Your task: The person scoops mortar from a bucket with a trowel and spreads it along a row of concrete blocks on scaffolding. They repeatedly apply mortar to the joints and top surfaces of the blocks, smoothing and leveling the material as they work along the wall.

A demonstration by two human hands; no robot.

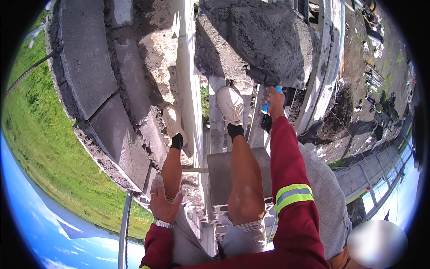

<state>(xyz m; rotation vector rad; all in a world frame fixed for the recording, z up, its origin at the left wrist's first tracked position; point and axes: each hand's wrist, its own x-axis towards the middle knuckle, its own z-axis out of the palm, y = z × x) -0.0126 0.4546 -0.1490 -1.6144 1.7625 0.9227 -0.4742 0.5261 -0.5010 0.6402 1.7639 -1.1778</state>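
Right of centre in the head view, right hand (276,102) has fingers wrapped round a blue-handled tool (265,108), located at the near edge of a grey mortar heap (271,40); working end unclear. Left hand (165,201), lower left, fingers extended, grasping nothing, beside the left knee and near the block wall (121,143); contact can't be told. Beige shoes (230,105) between wall and tool. Co-worker's grey top (324,184) beside the right sleeve (290,166).
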